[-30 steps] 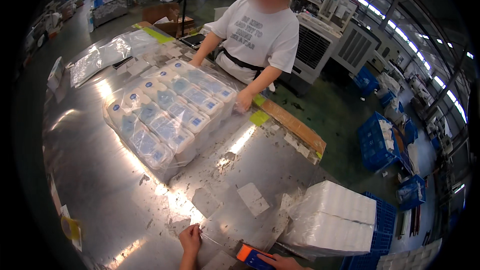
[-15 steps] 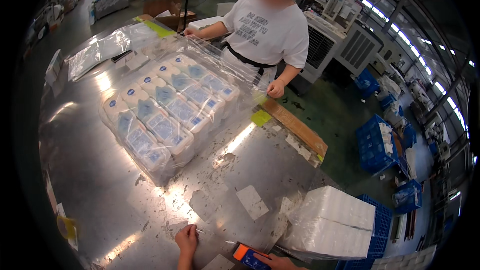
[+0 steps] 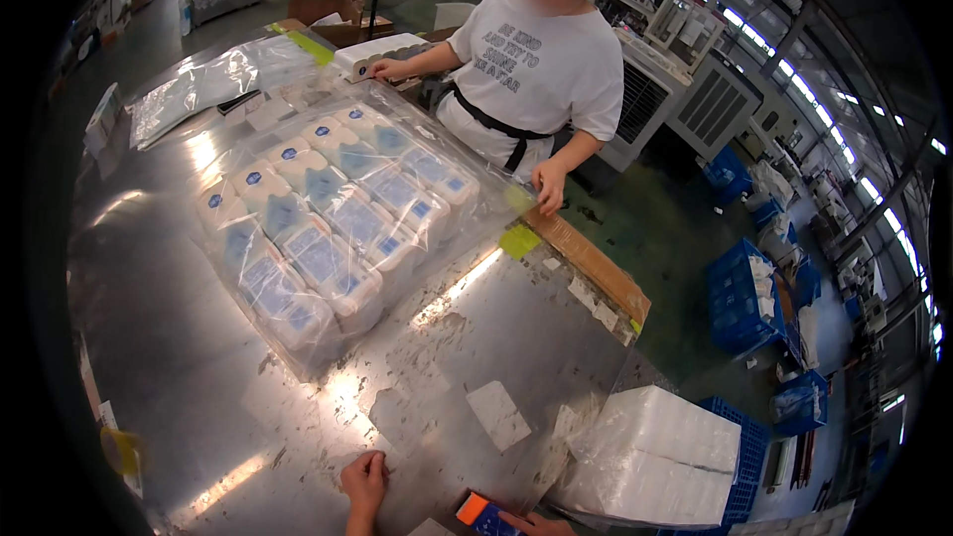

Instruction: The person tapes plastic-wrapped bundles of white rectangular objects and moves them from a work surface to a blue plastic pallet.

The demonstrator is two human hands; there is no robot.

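My left hand (image 3: 365, 482) is low in the middle, over the metal tabletop (image 3: 213, 397), its fingers curled together; anything in them is too small to make out. To its right, at the lower edge, my right hand (image 3: 538, 524) grips an orange and blue tape dispenser (image 3: 482, 512), partly cut off by the frame. Beyond my hands lies a large clear plastic bag (image 3: 298, 362) around two rows of white packs (image 3: 333, 268) with blue print. Across the table a co-worker's hands (image 3: 548, 185) are at the bag's far end, one at each side.
At the lower right stands a film-wrapped white block (image 3: 660, 457) beside a blue crate (image 3: 754, 447). A cardboard strip (image 3: 591, 263) runs along the table's right edge. Folded clear film (image 3: 199, 94) lies at the far left. A yellow tape roll (image 3: 121, 452) is at the left edge.
The bag's far end has come down flatter over the packs. The co-worker's hand on the right has moved slightly down. My hands have barely moved and keep their holds.
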